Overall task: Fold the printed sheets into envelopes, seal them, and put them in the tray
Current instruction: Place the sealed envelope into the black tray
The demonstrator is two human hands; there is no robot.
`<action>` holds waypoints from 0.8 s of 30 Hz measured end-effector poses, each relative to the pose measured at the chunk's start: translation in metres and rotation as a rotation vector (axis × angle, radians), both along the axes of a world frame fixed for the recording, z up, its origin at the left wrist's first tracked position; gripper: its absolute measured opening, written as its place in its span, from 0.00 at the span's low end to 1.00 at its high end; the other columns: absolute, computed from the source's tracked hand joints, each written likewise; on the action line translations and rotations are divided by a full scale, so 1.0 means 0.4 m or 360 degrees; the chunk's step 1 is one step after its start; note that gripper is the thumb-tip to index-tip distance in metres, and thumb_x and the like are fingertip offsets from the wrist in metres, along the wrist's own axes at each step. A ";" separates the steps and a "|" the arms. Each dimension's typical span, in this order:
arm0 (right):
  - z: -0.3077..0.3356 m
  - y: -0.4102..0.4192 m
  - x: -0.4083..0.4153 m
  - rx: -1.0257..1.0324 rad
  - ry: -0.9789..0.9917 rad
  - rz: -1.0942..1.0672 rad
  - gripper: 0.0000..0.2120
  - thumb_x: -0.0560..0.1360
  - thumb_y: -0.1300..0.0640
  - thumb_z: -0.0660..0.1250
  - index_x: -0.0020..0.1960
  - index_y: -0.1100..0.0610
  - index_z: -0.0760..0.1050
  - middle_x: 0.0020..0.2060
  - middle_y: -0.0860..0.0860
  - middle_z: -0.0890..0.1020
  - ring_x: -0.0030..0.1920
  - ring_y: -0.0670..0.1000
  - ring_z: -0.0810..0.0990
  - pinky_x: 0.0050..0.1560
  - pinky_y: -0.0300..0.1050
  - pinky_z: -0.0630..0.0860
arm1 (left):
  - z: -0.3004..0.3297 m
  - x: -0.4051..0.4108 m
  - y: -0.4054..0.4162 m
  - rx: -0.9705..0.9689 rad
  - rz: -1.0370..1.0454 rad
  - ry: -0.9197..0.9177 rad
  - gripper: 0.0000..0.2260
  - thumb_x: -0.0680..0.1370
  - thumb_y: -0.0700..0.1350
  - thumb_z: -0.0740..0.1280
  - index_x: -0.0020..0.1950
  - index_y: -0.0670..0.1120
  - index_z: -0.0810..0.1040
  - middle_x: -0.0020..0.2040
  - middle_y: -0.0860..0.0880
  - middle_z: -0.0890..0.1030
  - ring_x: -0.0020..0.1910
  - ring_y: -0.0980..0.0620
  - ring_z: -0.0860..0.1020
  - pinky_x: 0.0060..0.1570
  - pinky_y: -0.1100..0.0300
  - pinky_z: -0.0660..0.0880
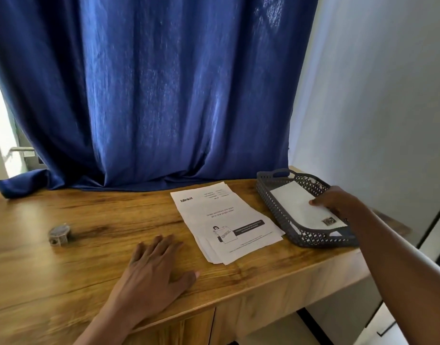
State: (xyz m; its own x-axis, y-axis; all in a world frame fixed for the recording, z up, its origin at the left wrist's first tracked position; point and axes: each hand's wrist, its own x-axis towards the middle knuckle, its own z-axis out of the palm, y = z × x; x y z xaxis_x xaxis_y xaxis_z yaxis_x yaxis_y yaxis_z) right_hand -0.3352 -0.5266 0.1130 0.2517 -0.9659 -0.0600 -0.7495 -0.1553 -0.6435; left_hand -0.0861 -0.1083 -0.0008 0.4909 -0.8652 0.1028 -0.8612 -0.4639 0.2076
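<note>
Fingers (318, 201) on one envelope (298, 207)

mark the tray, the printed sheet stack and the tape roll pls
tray (268, 199): head view, left perforated wall.
printed sheet stack (224, 220): head view, middle of top sheet.
tape roll (59, 234): head view, its top face.

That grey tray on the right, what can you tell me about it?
The tray is dark grey, apparently plastic, with perforated lattice walls and a handle cut-out at its far end. It sits flat at the right end of the wooden desk, beside the printed sheets. A white envelope lies inside, with the right hand resting on it.
</note>
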 end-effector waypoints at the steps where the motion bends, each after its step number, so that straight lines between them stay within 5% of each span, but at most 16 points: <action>1: 0.008 0.004 0.009 -0.0149 0.0102 -0.0018 0.18 0.71 0.58 0.79 0.56 0.65 0.80 0.51 0.63 0.84 0.48 0.60 0.82 0.51 0.50 0.78 | 0.000 -0.001 0.000 -0.0006 0.0005 0.0000 0.46 0.70 0.82 0.42 0.84 0.60 0.51 0.85 0.57 0.49 0.83 0.55 0.43 0.81 0.49 0.39; 6: 0.070 0.121 0.101 -0.0921 0.0067 0.0386 0.10 0.76 0.50 0.72 0.56 0.52 0.81 0.53 0.51 0.85 0.52 0.54 0.82 0.48 0.44 0.72 | 0.002 -0.004 0.000 -0.0024 0.0014 0.0000 0.44 0.72 0.80 0.45 0.84 0.60 0.51 0.85 0.57 0.49 0.83 0.55 0.43 0.81 0.48 0.39; 10: 0.051 0.334 0.166 -0.0667 -0.0013 0.1268 0.15 0.73 0.34 0.70 0.56 0.39 0.81 0.49 0.34 0.83 0.52 0.36 0.82 0.45 0.29 0.74 | 0.008 -0.010 0.001 -0.0040 0.0010 -0.0001 0.41 0.74 0.79 0.47 0.83 0.60 0.52 0.84 0.58 0.49 0.83 0.55 0.44 0.81 0.48 0.40; 12: -0.003 0.410 0.184 -0.0460 0.0139 0.1506 0.20 0.70 0.29 0.70 0.57 0.36 0.81 0.54 0.30 0.82 0.56 0.34 0.79 0.53 0.32 0.76 | 0.009 -0.011 0.001 -0.0042 0.0006 0.0007 0.41 0.75 0.78 0.48 0.83 0.60 0.52 0.85 0.58 0.50 0.83 0.54 0.44 0.81 0.48 0.39; 16: -0.130 0.471 0.201 -0.0357 0.0182 0.1448 0.23 0.67 0.28 0.70 0.59 0.35 0.80 0.61 0.32 0.78 0.63 0.36 0.74 0.67 0.45 0.73 | 0.006 -0.005 -0.001 -0.0061 -0.0013 0.0038 0.40 0.75 0.77 0.50 0.83 0.60 0.54 0.85 0.56 0.51 0.83 0.54 0.44 0.81 0.48 0.39; 24: -0.232 0.521 0.199 -0.0584 0.0139 0.1360 0.24 0.74 0.33 0.68 0.67 0.40 0.78 0.66 0.33 0.73 0.66 0.36 0.69 0.67 0.37 0.68 | -0.004 0.015 0.013 -0.0259 -0.0057 0.0096 0.36 0.76 0.74 0.56 0.81 0.61 0.60 0.82 0.58 0.60 0.82 0.56 0.51 0.81 0.50 0.43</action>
State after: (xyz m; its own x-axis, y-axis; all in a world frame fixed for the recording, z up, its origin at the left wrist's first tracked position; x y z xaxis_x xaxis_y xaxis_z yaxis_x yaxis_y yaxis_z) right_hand -0.2557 -0.3180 0.0204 0.8945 -0.4174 0.1602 -0.3306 -0.8587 -0.3917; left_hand -0.0800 -0.1031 -0.0023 0.4695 -0.8565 0.2142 -0.8603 -0.3893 0.3290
